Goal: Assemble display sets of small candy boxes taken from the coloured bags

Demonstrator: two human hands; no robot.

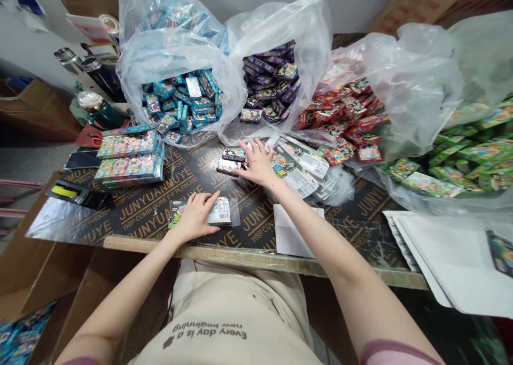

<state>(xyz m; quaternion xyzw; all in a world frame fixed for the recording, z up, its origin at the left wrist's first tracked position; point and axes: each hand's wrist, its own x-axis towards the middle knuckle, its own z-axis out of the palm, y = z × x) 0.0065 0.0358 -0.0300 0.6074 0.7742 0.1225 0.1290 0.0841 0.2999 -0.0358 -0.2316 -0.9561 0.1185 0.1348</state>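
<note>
My left hand [196, 215] lies over a flat clear plastic packet [219, 211] with a printed card and a white barcode label; its fingers and thumb are apart. My right hand [257, 164] is spread, with fingertips at two small purple-and-black boxes, one box [234, 154] behind the other box [228, 166]. The thumb side touches or nearly touches the nearer box. Under and beside my right wrist is a spread pile of clear printed packets [286, 162] with white labels. My palm hides part of what lies beneath it.
Along the back stand plastic bags of small boxes: blue [182, 100], purple [272, 79], red [348, 111] and green [468, 151]. At left are stacked filled packs [128, 159], a tape dispenser [78, 194] and a green mug [102, 111]. White sheets [452, 263] overhang the right edge.
</note>
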